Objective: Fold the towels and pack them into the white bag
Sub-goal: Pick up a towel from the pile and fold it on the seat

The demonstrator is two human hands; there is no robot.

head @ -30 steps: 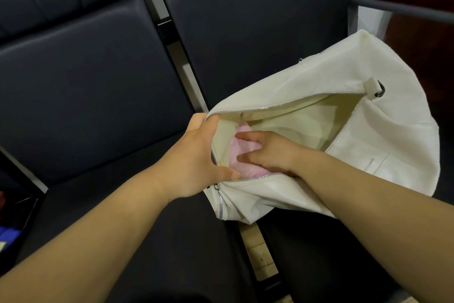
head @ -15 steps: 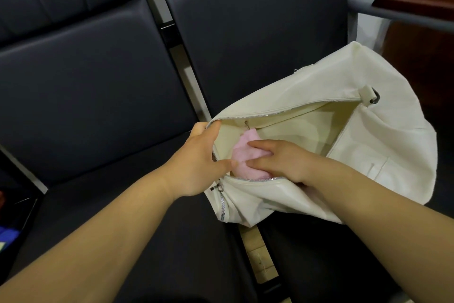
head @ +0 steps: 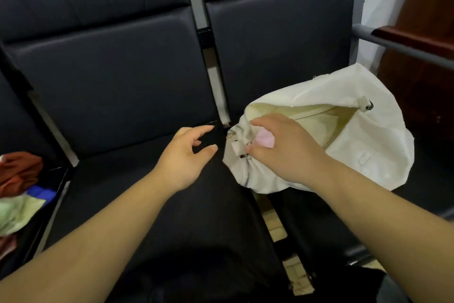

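The left hand (head: 186, 155) has let go of the white bag (head: 368, 155) and moved away from it. Half a second ago it was holding the bag's mouth open. Now it hangs over the dark seat (head: 122, 96) just left of the bag. Its fingers are loose and spread, with nothing in them.

The right hand (head: 285, 150) has come up out of the bag too. It is over the left end of the bag's mouth, palm down. Its fingers are a little bent and apart, and it holds nothing. The picture is blurry there, so I cannot tell if the thumb touches the bag's edge. The two hands are apart from each other.

The pink towel (head: 265, 140) is inside the bag, near its left end. Only a small bit of it shows under the right hand. The bag lies slumped on its own seat with its mouth unzipped and wide open, so the pale inside shows. Its zipper (head: 248, 172) runs down the end closest to the person.

Far to the left of the bag, on another seat, more cloths lie in a heap. There is a brown cloth (head: 19, 170), a blue cloth (head: 43, 193) below it, and a light green cloth (head: 17, 214) closest to the person. Behind the bag, to its right, a grey armrest (head: 405, 50) sticks out.
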